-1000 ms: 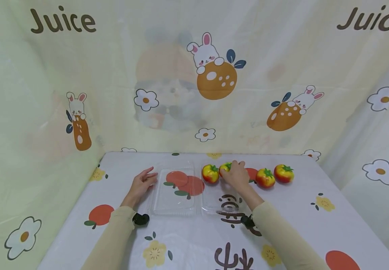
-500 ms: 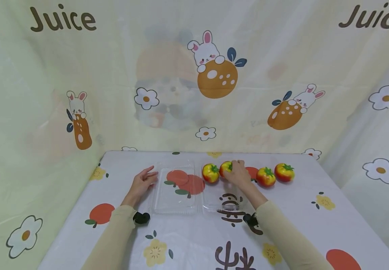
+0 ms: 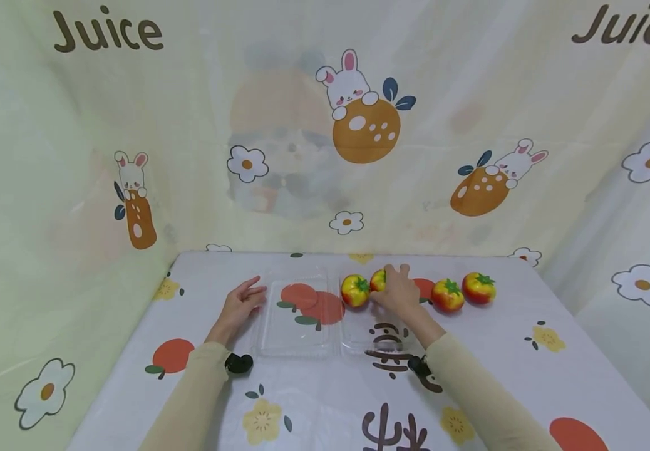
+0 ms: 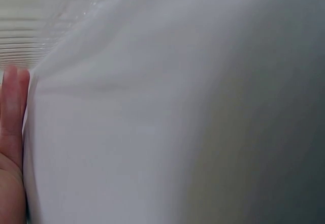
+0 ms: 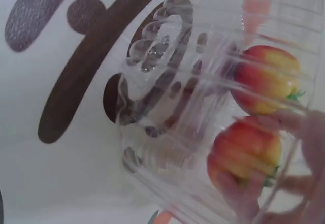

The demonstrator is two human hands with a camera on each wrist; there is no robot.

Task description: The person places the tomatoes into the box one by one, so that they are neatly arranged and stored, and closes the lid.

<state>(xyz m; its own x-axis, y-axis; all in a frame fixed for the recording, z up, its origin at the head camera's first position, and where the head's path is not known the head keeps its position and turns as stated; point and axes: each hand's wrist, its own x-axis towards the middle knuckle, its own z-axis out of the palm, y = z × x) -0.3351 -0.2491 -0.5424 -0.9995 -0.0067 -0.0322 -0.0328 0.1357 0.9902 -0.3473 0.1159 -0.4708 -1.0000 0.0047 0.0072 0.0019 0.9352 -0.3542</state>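
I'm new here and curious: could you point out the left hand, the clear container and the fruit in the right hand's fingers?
Left hand (image 3: 239, 307): head view, middle of the hand.
Clear container (image 3: 294, 342): head view, left half, near its front edge.
Held fruit (image 3: 378, 280): head view, yellow skin.

We see a box on the table at lower centre of frame, one fruit and a second fruit in its right half, a third fruit and fourth fruit farther right.

Fruit in right grip partly hidden, head view; right wrist view crops that grip. Left wrist view crops left grip; white surface beside it blurred.
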